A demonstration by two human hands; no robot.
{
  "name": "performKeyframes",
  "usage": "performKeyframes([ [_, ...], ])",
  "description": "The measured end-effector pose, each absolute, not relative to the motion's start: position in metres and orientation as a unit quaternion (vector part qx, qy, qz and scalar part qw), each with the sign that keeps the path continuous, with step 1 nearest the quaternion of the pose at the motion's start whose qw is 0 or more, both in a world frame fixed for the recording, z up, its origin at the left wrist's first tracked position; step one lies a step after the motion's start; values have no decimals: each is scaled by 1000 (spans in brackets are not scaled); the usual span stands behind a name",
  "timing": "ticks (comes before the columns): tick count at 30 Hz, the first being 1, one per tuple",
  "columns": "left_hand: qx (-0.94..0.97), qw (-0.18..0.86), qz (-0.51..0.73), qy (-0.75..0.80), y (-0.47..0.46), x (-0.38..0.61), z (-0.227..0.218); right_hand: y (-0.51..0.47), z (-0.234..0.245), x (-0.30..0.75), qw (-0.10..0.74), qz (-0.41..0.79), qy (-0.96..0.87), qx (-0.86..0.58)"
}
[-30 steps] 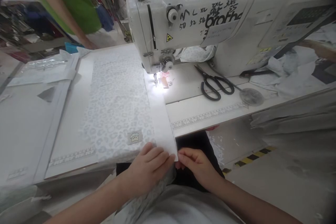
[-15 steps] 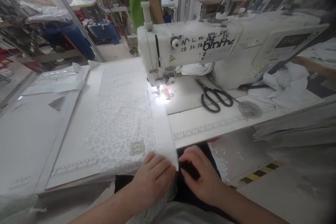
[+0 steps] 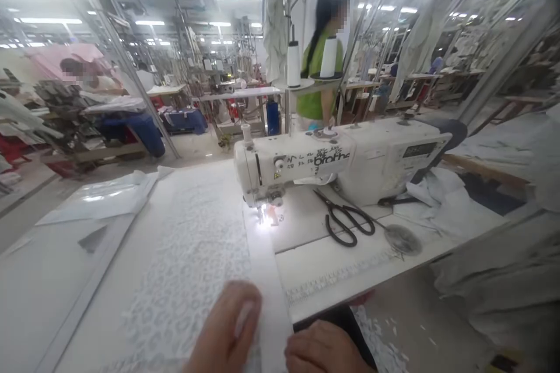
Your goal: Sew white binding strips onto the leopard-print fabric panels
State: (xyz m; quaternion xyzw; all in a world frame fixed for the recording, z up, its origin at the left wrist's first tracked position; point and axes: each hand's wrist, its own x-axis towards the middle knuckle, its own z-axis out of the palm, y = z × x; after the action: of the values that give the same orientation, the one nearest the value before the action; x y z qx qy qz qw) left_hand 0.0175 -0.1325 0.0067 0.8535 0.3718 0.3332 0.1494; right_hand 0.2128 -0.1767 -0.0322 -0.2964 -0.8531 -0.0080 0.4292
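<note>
Far left of the frame: flat pale sheets (image 3: 100,198) lie on the table (image 3: 39,280), same spot as before. Just right of them the leopard-print fabric (image 3: 192,268) runs from the lower centre up toward the sewing machine (image 3: 332,163), w/ its plain white edge strip (image 3: 262,268) on the right side, lying flat on the table.

Lower centre: left hand (image 3: 227,332) rests on the fabric's near end, blurred, so can't tell how far its fingers are spread; 0.5 s ago it sat clear at the fabric's corner. Right hand (image 3: 324,352) is just beside it at the bottom edge, only the back showing (grip can't be told); earlier it was fully in view below the table edge.

Biggest change: the view has tipped up. Machine now sits mid-frame rather than up top, and the small label seen before is out of sight.

Right of the needle light: black scissors (image 3: 347,224) on the table. Behind the machine, thread cones (image 3: 329,57) and a person in a green top (image 3: 312,99), standing.
</note>
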Motion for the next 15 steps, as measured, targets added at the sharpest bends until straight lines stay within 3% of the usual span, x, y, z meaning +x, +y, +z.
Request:
performKeyframes([
  [9, 900, 122, 156, 388, -112, 17, 2, -183, -13, 221, 370, 51, -885, -279],
  [15, 915, 87, 141, 369, -99, 12, -1, -171, -15, 221, 360, 68, -889, -276],
])
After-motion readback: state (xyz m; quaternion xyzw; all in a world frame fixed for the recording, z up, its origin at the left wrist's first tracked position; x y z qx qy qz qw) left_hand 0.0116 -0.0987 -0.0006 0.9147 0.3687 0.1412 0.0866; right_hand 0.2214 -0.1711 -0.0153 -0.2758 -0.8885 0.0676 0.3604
